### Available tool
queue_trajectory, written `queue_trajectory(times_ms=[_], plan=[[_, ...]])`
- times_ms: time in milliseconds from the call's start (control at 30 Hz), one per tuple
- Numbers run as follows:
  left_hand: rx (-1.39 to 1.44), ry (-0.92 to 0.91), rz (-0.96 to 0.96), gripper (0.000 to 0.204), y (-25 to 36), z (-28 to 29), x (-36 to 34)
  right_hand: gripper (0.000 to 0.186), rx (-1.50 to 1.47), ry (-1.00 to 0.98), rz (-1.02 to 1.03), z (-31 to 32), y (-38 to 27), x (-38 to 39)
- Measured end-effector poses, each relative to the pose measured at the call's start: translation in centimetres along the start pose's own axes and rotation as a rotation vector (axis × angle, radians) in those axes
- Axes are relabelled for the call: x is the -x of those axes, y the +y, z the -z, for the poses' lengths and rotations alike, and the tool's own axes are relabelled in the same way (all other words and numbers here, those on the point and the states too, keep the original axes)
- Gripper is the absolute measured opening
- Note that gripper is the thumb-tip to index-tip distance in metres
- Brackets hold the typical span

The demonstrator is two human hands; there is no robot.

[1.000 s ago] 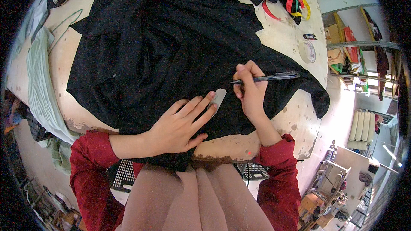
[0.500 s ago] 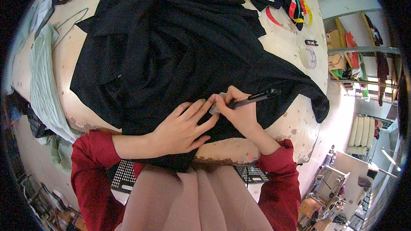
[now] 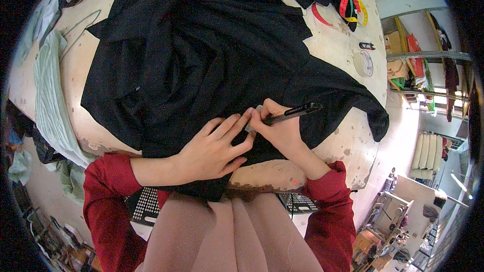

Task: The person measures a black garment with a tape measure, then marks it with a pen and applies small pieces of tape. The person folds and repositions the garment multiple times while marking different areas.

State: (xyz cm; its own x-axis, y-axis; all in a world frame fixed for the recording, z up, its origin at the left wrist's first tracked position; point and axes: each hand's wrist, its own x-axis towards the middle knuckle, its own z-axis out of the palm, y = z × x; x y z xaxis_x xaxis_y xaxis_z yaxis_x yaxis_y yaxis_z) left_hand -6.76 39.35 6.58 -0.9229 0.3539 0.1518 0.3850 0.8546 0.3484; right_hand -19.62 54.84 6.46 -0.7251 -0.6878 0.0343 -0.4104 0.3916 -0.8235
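Note:
Black cloth lies spread in folds on a worn pale worktable. My left hand is open, lying flat on the cloth, its fingertips on a small light label, mostly covered by my fingers. My right hand grips a black pen and is bent over that label, thumb close beside my left fingertips. The pen's tip is hidden by the hand.
Pale green cloth runs along the table's left side. Tape measures, a tape roll and a small dark tool lie at the right. Shelving and cluttered carts stand beyond.
My right hand with the pen has moved down and left onto the label, next to my left fingertips. My left hand has stayed nearly in place.

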Motion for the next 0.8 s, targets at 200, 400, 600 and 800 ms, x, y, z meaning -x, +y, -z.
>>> queue_trajectory(times_ms=[200, 400, 600, 800], plan=[[0.007, 0.005, -0.003, 0.048, -0.02, 0.20, -0.08, 0.030, -0.021, 0.052, 0.022, -0.06, 0.07, 0.17], [0.025, 0.004, -0.003, 0.048, -0.07, 0.02, -0.01, 0.026, -0.026, 0.025, -0.011, 0.03, 0.34, 0.17], [0.005, -0.018, 0.000, 0.051, -0.05, 0.27, -0.03, 0.029, 0.026, 0.073, 0.043, -0.29, 0.33, 0.02], [-0.007, -0.025, 0.001, 0.052, -0.03, 0.22, -0.05, 0.034, -0.017, 0.064, 0.017, -0.19, -0.01, -0.04]])
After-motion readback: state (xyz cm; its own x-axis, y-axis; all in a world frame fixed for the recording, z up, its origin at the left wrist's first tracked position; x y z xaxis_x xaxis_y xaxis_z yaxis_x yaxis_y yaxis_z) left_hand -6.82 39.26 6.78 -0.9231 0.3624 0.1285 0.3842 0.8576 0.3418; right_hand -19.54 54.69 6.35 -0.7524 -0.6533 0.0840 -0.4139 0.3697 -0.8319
